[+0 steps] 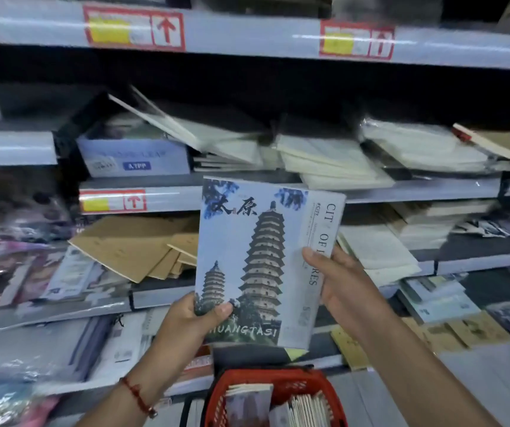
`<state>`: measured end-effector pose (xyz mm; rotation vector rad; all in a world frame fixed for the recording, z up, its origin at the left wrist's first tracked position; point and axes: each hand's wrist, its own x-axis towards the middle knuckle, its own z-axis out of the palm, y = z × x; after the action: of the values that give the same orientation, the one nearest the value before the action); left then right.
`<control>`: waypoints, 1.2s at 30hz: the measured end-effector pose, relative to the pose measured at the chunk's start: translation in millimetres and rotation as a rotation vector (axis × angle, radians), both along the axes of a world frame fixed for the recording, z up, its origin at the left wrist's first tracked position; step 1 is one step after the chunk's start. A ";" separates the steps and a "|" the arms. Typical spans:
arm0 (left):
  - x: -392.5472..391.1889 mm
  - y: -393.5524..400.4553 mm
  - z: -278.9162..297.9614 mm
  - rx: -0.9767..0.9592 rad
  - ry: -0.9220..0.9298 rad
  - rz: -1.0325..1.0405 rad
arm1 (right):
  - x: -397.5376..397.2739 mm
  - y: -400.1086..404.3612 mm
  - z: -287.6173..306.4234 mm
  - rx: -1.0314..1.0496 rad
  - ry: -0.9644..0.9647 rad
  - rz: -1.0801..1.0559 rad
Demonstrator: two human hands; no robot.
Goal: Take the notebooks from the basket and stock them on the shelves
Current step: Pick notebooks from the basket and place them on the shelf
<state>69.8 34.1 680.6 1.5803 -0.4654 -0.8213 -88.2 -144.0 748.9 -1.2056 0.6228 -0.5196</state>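
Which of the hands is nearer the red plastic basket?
Left. The left hand grips the pagoda-cover notebook just above the red plastic basket; the right hand holds it higher.

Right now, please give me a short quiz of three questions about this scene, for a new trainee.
1. True or false: both hands hold the notebook.
2. Where is the basket? A) on the top shelf B) below the notebook, near the person C) behind the shelves
3. Fill in: the left wrist wears a red ____.

Key:
1. True. The left hand grips the bottom left corner, and the right hand holds the right edge.
2. B. It is red and more notebooks stand in it.
3. String bracelet.
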 end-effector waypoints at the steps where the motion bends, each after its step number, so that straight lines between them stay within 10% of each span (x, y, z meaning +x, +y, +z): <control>1: 2.0 2.0 8.3 -0.017 -0.001 0.017 | 2.2 3.0 7.8 -0.022 -0.006 0.019; 23: 67.5 76.6 141.7 -0.435 -0.088 0.336 | 87.4 84.4 83.3 -0.131 -0.076 0.259; 36: 131.7 90.2 259.1 -0.590 -0.137 0.226 | 167.4 100.1 229.6 -0.382 -0.221 0.127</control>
<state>201.5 124.3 939.7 1.1127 -0.5549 -0.3542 79.2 -43.9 978.6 -1.5108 0.2602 -0.6730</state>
